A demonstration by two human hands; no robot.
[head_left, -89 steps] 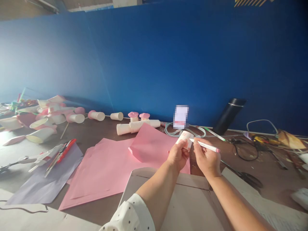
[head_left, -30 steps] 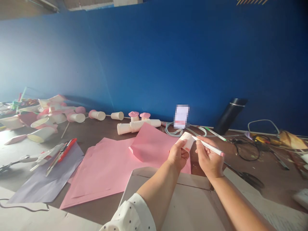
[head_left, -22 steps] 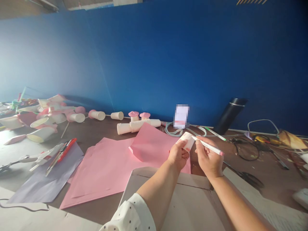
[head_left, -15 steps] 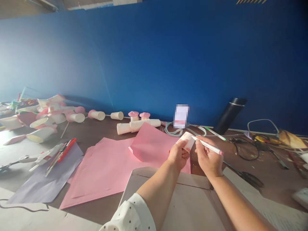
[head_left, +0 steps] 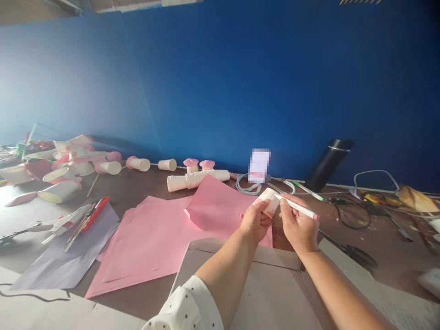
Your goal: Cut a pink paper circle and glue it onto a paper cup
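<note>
Closed around a small white paper cup (head_left: 270,200) with pinkish-orange marks is my left hand (head_left: 255,222), its thumb lying along the cup's side. My right hand (head_left: 299,225) pinches a white marker (head_left: 299,208) with a pink end. The marker's tip points at the upper right part of the cup; whether it touches the surface I cannot tell. Beneath and left of my hands lie large sheets of pink paper (head_left: 151,238). A stack of white paper cups (head_left: 199,179) rests on its side behind them.
Two small cups with pink tops (head_left: 206,165) stand by the blue wall (head_left: 220,91). A phone (head_left: 259,166) and a dark bottle (head_left: 328,166) lean there. Scissors (head_left: 34,228) and a red cutter (head_left: 95,214) lie left. Cables (head_left: 350,213) tangle at right. A cardboard sheet (head_left: 268,293) is under my forearms.
The cup has turned slightly in my left hand, so its marks sit a little further right. Both hands stay in nearly the same place.
</note>
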